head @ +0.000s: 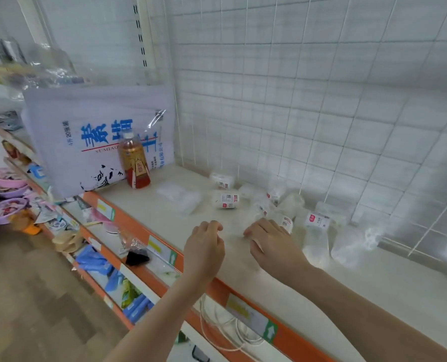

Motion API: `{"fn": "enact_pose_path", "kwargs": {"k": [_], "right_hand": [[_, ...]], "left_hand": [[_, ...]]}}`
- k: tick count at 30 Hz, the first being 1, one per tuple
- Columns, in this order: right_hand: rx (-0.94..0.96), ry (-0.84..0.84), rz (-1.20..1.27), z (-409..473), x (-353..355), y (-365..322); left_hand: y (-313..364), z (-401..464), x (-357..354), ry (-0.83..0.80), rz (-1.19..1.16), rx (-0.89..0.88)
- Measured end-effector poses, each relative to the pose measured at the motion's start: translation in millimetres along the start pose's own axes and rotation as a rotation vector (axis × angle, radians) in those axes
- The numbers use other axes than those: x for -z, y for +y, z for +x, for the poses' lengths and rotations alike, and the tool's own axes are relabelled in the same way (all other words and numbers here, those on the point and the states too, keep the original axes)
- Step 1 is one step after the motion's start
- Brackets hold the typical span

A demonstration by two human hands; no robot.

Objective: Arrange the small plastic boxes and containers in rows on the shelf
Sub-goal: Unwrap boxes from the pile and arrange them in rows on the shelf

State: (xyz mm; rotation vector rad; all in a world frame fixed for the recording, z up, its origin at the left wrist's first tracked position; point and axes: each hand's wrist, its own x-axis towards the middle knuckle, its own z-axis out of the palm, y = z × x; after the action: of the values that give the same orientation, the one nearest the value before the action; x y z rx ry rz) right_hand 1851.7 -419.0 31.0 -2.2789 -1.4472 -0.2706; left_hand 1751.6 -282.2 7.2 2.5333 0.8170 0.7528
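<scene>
Far left of both hands, lower shelves hold purple basins [4,207] and blue packets [93,259]. On the cream shelf [321,296], well to the left of the left hand and further back, a large white bag with blue lettering [97,137] leans upright, and a bottle of amber drink [133,163] stands just in front of it. Beyond the left hand lies a flat clear packet [179,195].

The left hand [204,252] hovers above the shelf's front part, fingers loosely curled downward with nothing between them. Just to its right, a small gap away, the right hand [272,244] reaches forward, fingers bent down; whether the fingertips pinch anything cannot be told, as the spot under them is blurred.

The small clear plastic containers [277,205] lie scattered, not in rows, beyond and to the right of the right hand, toward the white wire grid [321,100] at the back. One labelled roll-shaped container [226,200] lies on its side ahead of the gap between the hands, another [222,180] behind it. One with a red-marked label [286,222] is just beside the right hand's knuckles, and a labelled box [317,219] sits further right.
</scene>
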Motion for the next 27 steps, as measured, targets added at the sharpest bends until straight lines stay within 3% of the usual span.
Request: {"fn": "enact_pose_path", "kwargs": {"k": [6,12,16,21,27], "right_hand": [[0.006,-0.093,-0.074,45.4,-27.4,-14.4],[-0.005,-0.091,-0.092,87.9,-39.9,-21.8],[0.069,-0.113,-0.067,115.7,-51.8,-27.6],[0.264,-0.248,-0.119,153.6,-70.8,-34.4],[0.256,-0.383,-0.166,183.5,-95.1,-40.6]], "left_hand": [[-44.4,36.0,4.1,0.008,-0.028,0.076],[-69.9,75.2,4.4,-0.034,0.134,0.113],[-83.3,97.0,1.4,-0.076,0.176,0.149],[-107.8,127.2,12.9,0.028,0.023,0.087],[-134.5,169.2,18.9,-0.201,0.131,0.037]]}}
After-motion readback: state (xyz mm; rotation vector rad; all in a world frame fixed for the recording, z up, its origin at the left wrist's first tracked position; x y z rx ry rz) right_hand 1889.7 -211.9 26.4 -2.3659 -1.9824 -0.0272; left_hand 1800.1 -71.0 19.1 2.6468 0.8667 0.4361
